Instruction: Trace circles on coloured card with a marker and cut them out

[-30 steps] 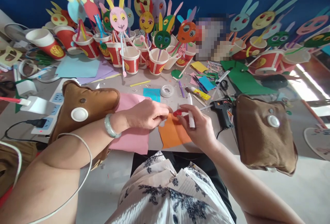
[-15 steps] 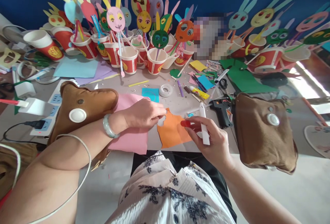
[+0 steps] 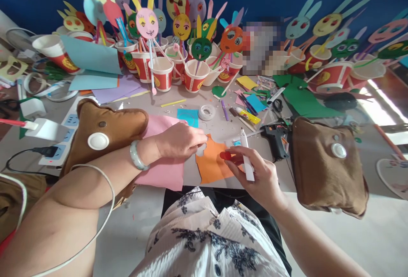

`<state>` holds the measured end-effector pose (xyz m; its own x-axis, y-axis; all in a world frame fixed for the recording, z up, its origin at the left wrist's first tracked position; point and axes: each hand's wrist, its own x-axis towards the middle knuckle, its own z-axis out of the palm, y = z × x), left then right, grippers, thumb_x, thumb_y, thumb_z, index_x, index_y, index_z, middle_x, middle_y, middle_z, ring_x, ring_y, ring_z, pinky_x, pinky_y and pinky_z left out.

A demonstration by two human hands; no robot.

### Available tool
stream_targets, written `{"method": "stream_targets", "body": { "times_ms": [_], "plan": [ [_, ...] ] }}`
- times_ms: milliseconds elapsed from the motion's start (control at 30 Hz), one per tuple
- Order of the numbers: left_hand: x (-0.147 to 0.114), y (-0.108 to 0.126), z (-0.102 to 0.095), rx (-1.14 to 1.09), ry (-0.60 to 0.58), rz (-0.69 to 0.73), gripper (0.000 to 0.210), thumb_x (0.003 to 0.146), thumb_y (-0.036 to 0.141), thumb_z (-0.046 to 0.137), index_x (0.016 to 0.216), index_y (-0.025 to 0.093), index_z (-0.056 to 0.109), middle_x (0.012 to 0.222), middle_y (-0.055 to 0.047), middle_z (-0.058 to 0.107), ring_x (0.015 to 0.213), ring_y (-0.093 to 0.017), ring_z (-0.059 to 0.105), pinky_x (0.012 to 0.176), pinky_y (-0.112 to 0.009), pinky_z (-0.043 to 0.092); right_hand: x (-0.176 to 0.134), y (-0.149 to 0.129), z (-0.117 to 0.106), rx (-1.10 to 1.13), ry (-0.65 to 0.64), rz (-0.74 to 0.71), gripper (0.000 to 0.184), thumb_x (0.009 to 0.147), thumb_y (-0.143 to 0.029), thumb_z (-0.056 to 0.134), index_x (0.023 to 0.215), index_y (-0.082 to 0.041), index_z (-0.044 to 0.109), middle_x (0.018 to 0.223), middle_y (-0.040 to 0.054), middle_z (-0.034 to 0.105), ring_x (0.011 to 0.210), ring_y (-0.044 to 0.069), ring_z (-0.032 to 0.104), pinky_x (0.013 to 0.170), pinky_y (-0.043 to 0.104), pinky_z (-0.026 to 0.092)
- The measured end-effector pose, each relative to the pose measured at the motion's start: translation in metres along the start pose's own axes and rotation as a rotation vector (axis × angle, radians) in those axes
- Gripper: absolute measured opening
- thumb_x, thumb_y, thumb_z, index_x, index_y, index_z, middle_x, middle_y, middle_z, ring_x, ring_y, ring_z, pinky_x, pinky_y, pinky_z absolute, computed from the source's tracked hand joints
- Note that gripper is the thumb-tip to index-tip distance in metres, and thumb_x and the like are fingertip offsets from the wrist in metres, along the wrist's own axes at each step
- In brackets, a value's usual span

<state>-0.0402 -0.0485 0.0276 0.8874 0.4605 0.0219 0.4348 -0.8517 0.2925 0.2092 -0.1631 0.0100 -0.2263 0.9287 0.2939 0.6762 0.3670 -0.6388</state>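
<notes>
My left hand is closed, thumb and fingertips pinched together at the upper left edge of a torn-edged orange sheet of paper. A small pale scrap shows beneath those fingertips; whether they grip it or the orange edge I cannot tell. In my right hand a white marker-like pen stands nearly upright between the fingers. Thumb and forefinger of that hand also pinch a small red rounded piece over the orange paper. Pink paper lies under my left wrist.
Brown plush pouches lie left and right. A black glue gun is beside my right hand. Behind are a tape roll, a blue square and paper cups with paper rabbit faces. A cable loops over my left forearm.
My right hand has moved slightly left with the pen and red piece, further over the orange paper. A light blue sheet at the back left now stands raised. My left hand keeps its pinch.
</notes>
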Motion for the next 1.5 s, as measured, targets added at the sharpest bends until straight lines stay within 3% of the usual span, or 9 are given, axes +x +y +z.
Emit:
{"method": "stream_targets", "body": {
  "times_ms": [500, 800, 1500],
  "plan": [
    [0.000, -0.001, 0.003, -0.008, 0.021, 0.020, 0.013, 0.085, 0.012, 0.047, 0.080, 0.019, 0.057, 0.081, -0.002, 0.067, 0.068, -0.016, 0.057, 0.062, -0.032, 0.032, 0.015, -0.009, 0.000, -0.008, -0.003, -0.001, 0.023, 0.097, -0.021, 0.059, 0.120, -0.025, 0.060, 0.097, 0.0047, 0.081, 0.083, 0.018, 0.078, 0.077, 0.032, 0.060],
    [0.001, -0.003, 0.004, 0.000, 0.051, 0.022, 0.015, 0.090, 0.015, 0.047, 0.082, 0.019, 0.059, 0.085, -0.003, 0.069, 0.070, -0.016, 0.060, 0.064, -0.032, 0.036, 0.044, -0.002, 0.012, -0.041, -0.038, 0.005, 0.019, 0.096, -0.028, 0.059, 0.114, -0.023, 0.062, 0.100, 0.0074, 0.079, 0.073, 0.018, 0.076, 0.066, 0.029, 0.057],
    [0.002, -0.003, 0.004, 0.031, 0.024, 0.046, 0.016, 0.091, 0.015, 0.049, 0.080, 0.018, 0.060, 0.085, -0.004, 0.069, 0.068, -0.016, 0.059, 0.063, -0.032, 0.037, 0.051, 0.006, 0.018, -0.096, -0.086, 0.031, 0.023, 0.093, -0.023, 0.056, 0.115, -0.023, 0.063, 0.099, 0.0056, 0.080, 0.074, 0.017, 0.077, 0.059, 0.024, 0.055]
  ]
}}
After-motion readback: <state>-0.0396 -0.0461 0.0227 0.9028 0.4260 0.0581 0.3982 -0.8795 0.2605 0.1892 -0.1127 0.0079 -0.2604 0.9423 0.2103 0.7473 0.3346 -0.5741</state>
